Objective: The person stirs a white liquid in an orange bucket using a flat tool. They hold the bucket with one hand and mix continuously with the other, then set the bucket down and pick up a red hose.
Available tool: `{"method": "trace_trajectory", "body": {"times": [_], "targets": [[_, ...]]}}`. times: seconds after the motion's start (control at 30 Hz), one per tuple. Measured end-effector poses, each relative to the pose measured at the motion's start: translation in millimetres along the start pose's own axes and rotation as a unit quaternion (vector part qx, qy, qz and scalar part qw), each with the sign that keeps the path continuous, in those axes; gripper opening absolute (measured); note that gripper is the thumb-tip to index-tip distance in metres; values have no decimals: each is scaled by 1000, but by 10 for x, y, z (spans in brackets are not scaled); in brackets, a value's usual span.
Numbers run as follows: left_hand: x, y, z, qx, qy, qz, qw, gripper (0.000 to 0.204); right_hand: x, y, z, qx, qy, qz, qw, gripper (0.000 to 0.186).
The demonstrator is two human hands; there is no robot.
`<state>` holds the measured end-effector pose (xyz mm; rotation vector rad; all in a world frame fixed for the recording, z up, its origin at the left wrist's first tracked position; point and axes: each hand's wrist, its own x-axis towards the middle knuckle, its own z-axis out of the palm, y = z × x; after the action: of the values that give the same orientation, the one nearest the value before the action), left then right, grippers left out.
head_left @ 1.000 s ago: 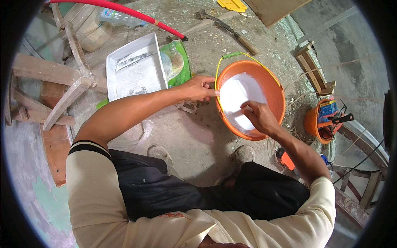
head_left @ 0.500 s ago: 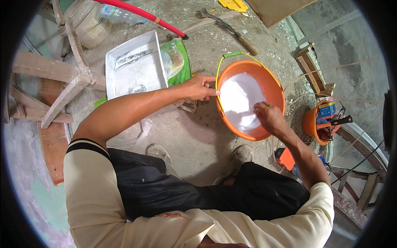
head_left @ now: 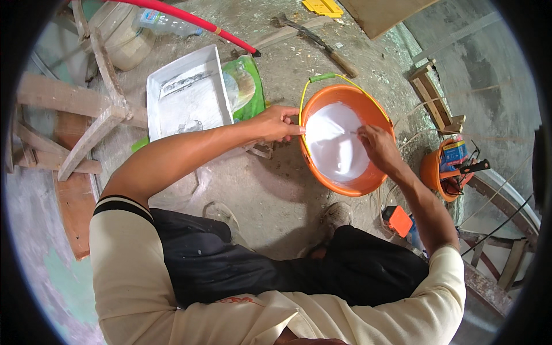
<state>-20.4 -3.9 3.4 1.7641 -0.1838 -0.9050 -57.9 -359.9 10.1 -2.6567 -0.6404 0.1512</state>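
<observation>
An orange bucket (head_left: 321,177) with a yellow wire handle (head_left: 302,103) stands on the floor in front of me, holding a white, paint-like liquid (head_left: 335,152). At its left rim, my left hand (head_left: 278,123) is closed with thumb and fingertips on the edge. My right hand (head_left: 379,148) is over the liquid inside the right rim, its fingers pinched around a thin pale stick (head_left: 348,133) whose lower end is in the liquid. Most of the stick is hidden by the fingers and the liquid.
Left of the bucket lies a white paint tray (head_left: 187,103) beside a green bag (head_left: 249,95). A hand tool with a wooden handle (head_left: 344,63) lies behind. To the right stands a smaller orange bucket (head_left: 430,172) of tools. Wooden trestle legs (head_left: 92,141) crowd the left side.
My right hand has shifted up and slightly right across the liquid, and the pattern on the white surface has changed. My left hand stays at the rim.
</observation>
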Motion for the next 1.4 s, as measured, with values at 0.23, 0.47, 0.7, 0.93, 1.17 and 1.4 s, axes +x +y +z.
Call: {"method": "trace_trajectory", "body": {"times": [0.23, 0.47, 0.7, 0.93, 1.17, 1.4], "targets": [[8, -57, -30, 7, -3, -12, 1000, 71, -178, -634, 182, 167, -90, 11, 982, 21], [28, -82, -39, 26, -6, -10, 1000, 79, 334, -195, 165, 97, 44, -13, 994, 15], [61, -68, 16, -1, 9, -3, 1000, 65, -310, -270, 77, 49, -51, 2, 997, 15], [89, -104, -22, 13, -10, -1, 1000, 64, 105, -745, 175, 222, -70, 116, 966, 18], [-20, -9, -32, 1, -17, 0, 1000, 59, 172, -184, 83, 10, 8, -2, 1000, 15], [51, -121, -7, -17, -11, 1, 1000, 57, -293, -784, 92, 73, -107, 58, 990, 17]]}}
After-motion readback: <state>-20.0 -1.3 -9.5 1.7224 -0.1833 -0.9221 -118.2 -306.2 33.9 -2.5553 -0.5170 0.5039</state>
